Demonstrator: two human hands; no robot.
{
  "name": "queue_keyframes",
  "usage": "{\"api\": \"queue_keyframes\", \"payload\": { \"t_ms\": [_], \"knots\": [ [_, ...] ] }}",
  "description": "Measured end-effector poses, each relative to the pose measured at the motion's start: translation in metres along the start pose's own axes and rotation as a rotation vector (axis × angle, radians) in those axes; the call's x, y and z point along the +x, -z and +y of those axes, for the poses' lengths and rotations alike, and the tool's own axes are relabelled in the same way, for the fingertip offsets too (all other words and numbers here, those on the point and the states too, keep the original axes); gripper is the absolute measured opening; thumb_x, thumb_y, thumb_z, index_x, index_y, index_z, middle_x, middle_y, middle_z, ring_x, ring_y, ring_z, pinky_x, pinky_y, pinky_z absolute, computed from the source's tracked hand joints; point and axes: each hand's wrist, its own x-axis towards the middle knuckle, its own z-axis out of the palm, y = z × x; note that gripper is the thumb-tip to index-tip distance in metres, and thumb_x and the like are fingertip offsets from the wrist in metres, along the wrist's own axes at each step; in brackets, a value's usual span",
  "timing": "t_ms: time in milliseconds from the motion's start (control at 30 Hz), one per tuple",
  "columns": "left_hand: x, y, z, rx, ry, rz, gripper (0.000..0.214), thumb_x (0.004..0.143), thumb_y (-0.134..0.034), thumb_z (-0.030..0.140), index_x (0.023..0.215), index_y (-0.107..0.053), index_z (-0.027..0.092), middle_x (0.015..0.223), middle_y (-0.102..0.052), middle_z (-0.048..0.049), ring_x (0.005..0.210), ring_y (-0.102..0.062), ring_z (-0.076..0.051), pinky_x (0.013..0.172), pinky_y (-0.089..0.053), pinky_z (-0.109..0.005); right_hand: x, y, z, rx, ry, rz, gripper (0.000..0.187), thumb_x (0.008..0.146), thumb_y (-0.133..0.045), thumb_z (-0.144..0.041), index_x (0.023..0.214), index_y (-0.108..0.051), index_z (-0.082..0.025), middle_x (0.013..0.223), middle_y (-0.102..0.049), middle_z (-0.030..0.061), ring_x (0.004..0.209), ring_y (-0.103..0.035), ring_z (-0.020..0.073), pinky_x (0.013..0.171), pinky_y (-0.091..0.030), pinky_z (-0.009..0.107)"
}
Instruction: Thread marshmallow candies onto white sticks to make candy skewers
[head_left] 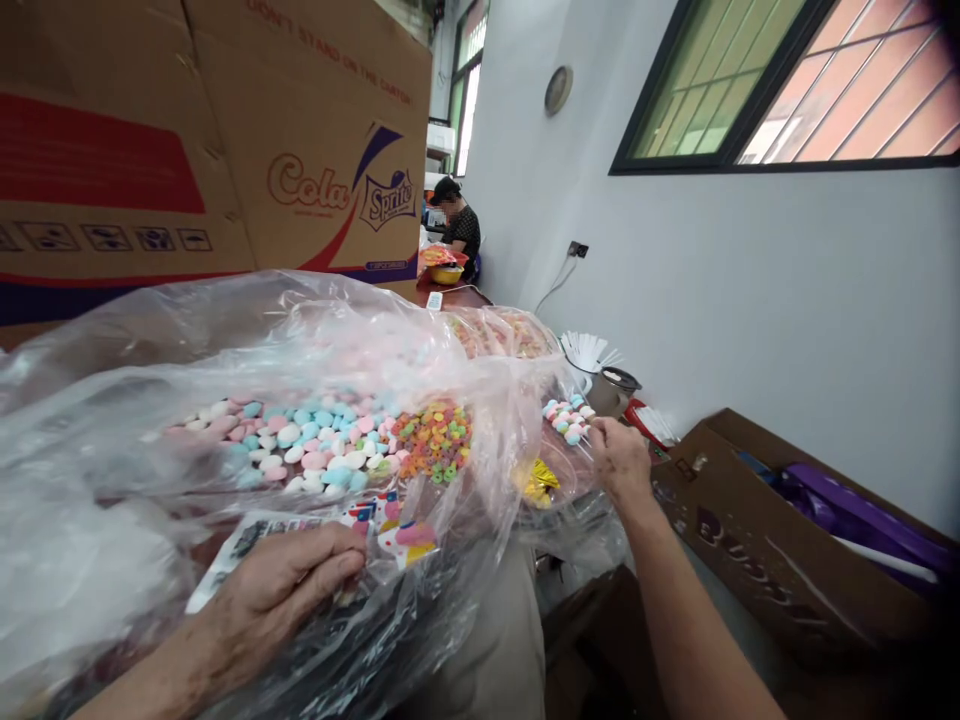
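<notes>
My left hand [289, 580] is closed, its thumb and fingertips pressed together at the edge of a clear plastic bag with colourful print [405, 540]. Under that hand lies a white printed sheet or packet [232, 555]. My right hand [621, 460] is curled shut at the stick ends of several marshmallow skewers [570, 418]; its fingertips are partly hidden. Just left of it lies a piece of shiny yellow foil [540, 483]. Loose pink, blue and white marshmallow candies [315, 440] and small coloured candy rings [435, 440] sit in a large clear plastic bag [495, 440] between my hands.
A big Cola and Sprite carton [315, 130] stands behind the bags. White sticks [589, 350] and a dark round container [619, 380] are by the wall. An open carton [742, 540] with purple items [862, 510] stands at right. Another person [461, 225] sits farther back.
</notes>
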Motion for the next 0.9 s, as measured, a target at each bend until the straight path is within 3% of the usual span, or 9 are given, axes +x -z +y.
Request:
{"api": "queue_keyframes", "payload": {
  "t_ms": [100, 233, 333, 433, 467, 533, 633, 733, 900],
  "knots": [
    [-0.001, -0.002, 0.002, -0.024, 0.013, 0.003, 0.031, 0.097, -0.046, 0.032, 0.073, -0.064, 0.022, 0.069, -0.067, 0.0023, 0.063, -0.061, -0.013, 0.06, -0.045, -0.019, 0.004, -0.023, 0.03, -0.108, -0.041, -0.104, 0.018, 0.082, -0.058, -0.017, 0.065, -0.063, -0.018, 0.066, -0.063, 0.007, 0.073, -0.056, 0.0207, 0.066, -0.038, 0.029],
    [-0.001, -0.003, 0.0, -0.061, 0.016, 0.015, 0.033, 0.097, -0.044, 0.032, 0.074, -0.064, 0.022, 0.069, -0.066, 0.0021, 0.064, -0.061, -0.013, 0.061, -0.045, -0.019, -0.004, -0.037, 0.039, -0.163, -0.052, -0.132, 0.021, 0.082, -0.057, -0.013, 0.062, -0.061, -0.017, 0.069, -0.064, 0.0092, 0.073, -0.058, 0.0207, 0.067, -0.039, 0.03],
    [-0.004, -0.002, -0.007, -0.083, 0.036, 0.003, 0.034, 0.098, -0.042, 0.031, 0.077, -0.066, 0.02, 0.071, -0.066, 0.0012, 0.066, -0.06, -0.013, 0.062, -0.044, -0.019, -0.006, -0.022, 0.043, -0.16, -0.089, -0.083, 0.026, 0.088, -0.044, -0.012, 0.07, -0.063, -0.014, 0.077, -0.066, 0.0151, 0.075, -0.06, 0.0246, 0.068, -0.041, 0.034],
    [-0.007, 0.001, -0.012, -0.15, 0.057, -0.037, 0.035, 0.099, -0.04, 0.032, 0.081, -0.067, 0.019, 0.075, -0.065, 0.0002, 0.07, -0.059, -0.013, 0.065, -0.044, -0.02, -0.012, 0.005, 0.039, -0.047, -0.079, 0.028, 0.032, 0.096, -0.034, -0.021, 0.091, -0.065, -0.013, 0.091, -0.069, 0.0171, 0.087, -0.064, 0.0282, 0.073, -0.046, 0.037],
    [-0.008, 0.002, -0.013, -0.183, 0.058, -0.051, 0.036, 0.1, -0.04, 0.032, 0.081, -0.067, 0.018, 0.075, -0.065, 0.0, 0.07, -0.058, -0.013, 0.066, -0.043, -0.02, -0.017, 0.014, 0.035, 0.11, -0.02, 0.121, 0.03, 0.097, -0.038, -0.027, 0.097, -0.066, -0.015, 0.094, -0.069, 0.0154, 0.089, -0.065, 0.0278, 0.074, -0.047, 0.036],
    [-0.009, 0.004, -0.014, -0.237, 0.06, -0.067, 0.036, 0.1, -0.041, 0.033, 0.081, -0.067, 0.017, 0.075, -0.065, -0.0006, 0.071, -0.057, -0.013, 0.067, -0.043, -0.021, -0.029, 0.032, 0.018, 0.327, 0.133, 0.191, 0.023, 0.096, -0.047, -0.033, 0.101, -0.066, -0.02, 0.095, -0.07, 0.0099, 0.089, -0.067, 0.0251, 0.075, -0.049, 0.033],
    [-0.011, 0.006, -0.012, -0.264, 0.071, -0.072, 0.037, 0.099, -0.042, 0.035, 0.082, -0.068, 0.016, 0.076, -0.066, -0.0019, 0.072, -0.058, -0.014, 0.068, -0.043, -0.023, -0.052, 0.05, -0.02, 0.447, 0.471, 0.107, 0.014, 0.095, -0.051, -0.027, 0.096, -0.065, -0.024, 0.088, -0.069, 0.0037, 0.081, -0.066, 0.0201, 0.072, -0.05, 0.031],
    [-0.013, 0.009, -0.012, -0.267, 0.075, -0.064, 0.038, 0.099, -0.043, 0.038, 0.082, -0.068, 0.016, 0.075, -0.066, -0.0016, 0.071, -0.057, -0.014, 0.067, -0.043, -0.023, -0.068, 0.057, -0.055, 0.505, 0.739, 0.059, 0.013, 0.095, -0.05, -0.022, 0.099, -0.063, -0.022, 0.088, -0.067, 0.0033, 0.081, -0.063, 0.0184, 0.073, -0.05, 0.03],
    [-0.019, 0.016, -0.018, -0.283, 0.111, -0.035, 0.04, 0.099, -0.042, 0.042, 0.08, -0.066, 0.017, 0.074, -0.066, -0.0011, 0.069, -0.055, -0.014, 0.065, -0.042, -0.023, -0.068, 0.056, -0.076, 0.468, 0.903, 0.087, 0.012, 0.096, -0.049, -0.02, 0.101, -0.061, -0.02, 0.087, -0.067, 0.0048, 0.08, -0.062, 0.0183, 0.072, -0.049, 0.03]
  ]
}}
